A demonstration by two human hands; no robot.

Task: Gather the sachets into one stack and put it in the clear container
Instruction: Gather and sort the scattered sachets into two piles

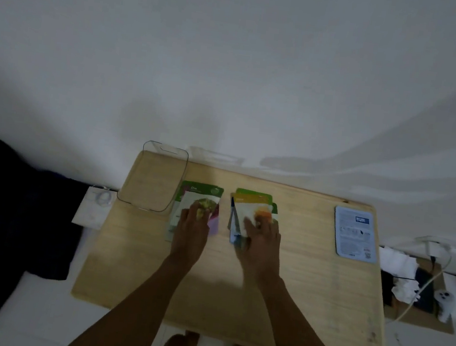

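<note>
Pale wood forms the rectangular worktop point(294, 280), the largest thing in view, on which everything of the task is laid. At its far left corner stands the clear plastic container with rounded corners point(134, 190), seen empty. Just beside it, under the left hand point(193, 226), lies the left pile of flat sachets with green and purple print point(202, 191), loosely fanned. A second, fanned pile of green, orange and blue sachets point(252, 201) is pinned by the right hand point(260, 240), a bare strip of wood being left between the two piles. Well apart, near the right edge, a single pale blue sachet with printed text point(354, 234) lies alone, untouched.

Both hands are laid flat, fingers spread downward on the packets; nothing is seen to be lifted, and whether any edge is pinched cannot be told.

The sachets are judged to be light, thin and flexible, with glossy faces likely to slide over one another. A stack would probably be best squared by its long edges, then taken across its width with thumb above and fingers beneath, so that slipping is checked. The gathering is judged unfinished: three groups are not yet joined.
</note>
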